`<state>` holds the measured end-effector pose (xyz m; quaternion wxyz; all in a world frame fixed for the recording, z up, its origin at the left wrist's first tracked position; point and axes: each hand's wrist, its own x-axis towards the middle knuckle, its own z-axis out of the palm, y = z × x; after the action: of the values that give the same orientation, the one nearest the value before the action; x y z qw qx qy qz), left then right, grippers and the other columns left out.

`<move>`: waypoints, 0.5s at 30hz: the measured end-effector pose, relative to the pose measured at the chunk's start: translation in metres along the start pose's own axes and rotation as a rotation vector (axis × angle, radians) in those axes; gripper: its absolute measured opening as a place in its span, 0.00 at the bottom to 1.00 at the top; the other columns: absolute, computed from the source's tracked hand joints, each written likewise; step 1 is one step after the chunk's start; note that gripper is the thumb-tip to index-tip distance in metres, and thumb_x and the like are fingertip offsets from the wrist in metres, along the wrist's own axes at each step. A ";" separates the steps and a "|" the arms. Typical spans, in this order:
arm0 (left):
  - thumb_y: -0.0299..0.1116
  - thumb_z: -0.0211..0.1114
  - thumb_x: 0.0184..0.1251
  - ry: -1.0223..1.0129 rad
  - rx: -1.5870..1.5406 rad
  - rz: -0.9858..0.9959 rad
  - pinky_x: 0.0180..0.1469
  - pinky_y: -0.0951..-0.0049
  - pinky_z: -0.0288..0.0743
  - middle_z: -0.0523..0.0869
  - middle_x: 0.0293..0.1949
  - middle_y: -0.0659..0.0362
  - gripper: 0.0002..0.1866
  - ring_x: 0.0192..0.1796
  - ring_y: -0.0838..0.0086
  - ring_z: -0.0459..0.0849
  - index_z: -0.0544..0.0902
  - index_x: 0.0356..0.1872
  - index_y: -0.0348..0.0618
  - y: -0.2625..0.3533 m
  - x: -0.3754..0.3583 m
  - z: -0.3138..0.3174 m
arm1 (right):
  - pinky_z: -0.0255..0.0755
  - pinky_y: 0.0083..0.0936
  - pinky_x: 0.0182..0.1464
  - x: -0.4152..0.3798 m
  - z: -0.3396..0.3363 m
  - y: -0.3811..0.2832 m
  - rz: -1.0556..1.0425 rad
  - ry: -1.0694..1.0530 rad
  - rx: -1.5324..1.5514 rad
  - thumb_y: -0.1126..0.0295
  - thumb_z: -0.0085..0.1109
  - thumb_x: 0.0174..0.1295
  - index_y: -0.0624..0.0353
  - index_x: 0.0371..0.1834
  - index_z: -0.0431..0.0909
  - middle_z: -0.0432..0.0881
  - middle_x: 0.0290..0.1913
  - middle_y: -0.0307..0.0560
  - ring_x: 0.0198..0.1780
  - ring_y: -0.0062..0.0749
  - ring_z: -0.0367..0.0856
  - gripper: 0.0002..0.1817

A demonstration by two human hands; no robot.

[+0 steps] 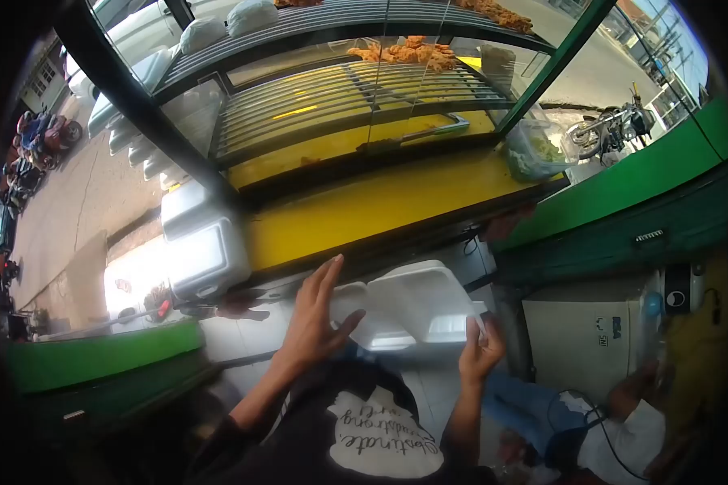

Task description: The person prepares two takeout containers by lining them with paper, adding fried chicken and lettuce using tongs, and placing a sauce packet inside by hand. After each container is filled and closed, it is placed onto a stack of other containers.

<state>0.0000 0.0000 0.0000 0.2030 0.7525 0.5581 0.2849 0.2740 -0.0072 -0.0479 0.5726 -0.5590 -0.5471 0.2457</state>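
A white foam takeaway box [421,301] is spread open in front of my body, below the counter's edge. My right hand [480,349] pinches its right edge between thumb and fingers. At the box's left side, my left hand [315,314] is raised with the fingers stretched up and the thumb apart, overlapping the rim in this view. No food shows inside the box.
A yellow counter [364,202] runs ahead under slatted racks [299,109] with fried chicken [412,55]. Metal tongs [437,129] lie there. Closed foam boxes [206,259] stand left, a tub of greens [538,149] right. Another person [623,436] is at lower right.
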 end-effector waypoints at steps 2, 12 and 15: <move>0.34 0.69 0.63 0.012 -0.010 -0.265 0.66 0.58 0.68 0.66 0.68 0.44 0.46 0.69 0.54 0.69 0.48 0.76 0.42 -0.017 -0.007 0.005 | 0.70 0.19 0.41 0.011 0.008 0.007 0.163 0.116 -0.003 0.69 0.60 0.67 0.70 0.41 0.80 0.84 0.37 0.47 0.38 0.24 0.78 0.12; 0.28 0.66 0.63 0.150 -0.611 -0.533 0.45 0.70 0.78 0.85 0.44 0.44 0.34 0.42 0.66 0.85 0.63 0.69 0.36 -0.027 0.123 0.123 | 0.71 0.27 0.44 0.162 -0.013 0.104 0.314 -0.045 -0.189 0.68 0.55 0.68 0.70 0.44 0.79 0.84 0.36 0.48 0.38 0.29 0.79 0.13; 0.28 0.65 0.64 0.138 -0.563 -0.550 0.49 0.65 0.78 0.84 0.44 0.44 0.33 0.45 0.65 0.85 0.63 0.69 0.34 -0.029 0.156 0.132 | 0.72 0.29 0.51 0.198 -0.011 0.138 0.290 -0.089 -0.127 0.73 0.54 0.65 0.70 0.50 0.77 0.84 0.43 0.52 0.45 0.33 0.81 0.14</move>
<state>0.0989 0.1591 -0.0867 0.4320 0.4692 0.6511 0.4115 0.3850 0.2004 -0.1009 0.4700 -0.6557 -0.4997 0.3152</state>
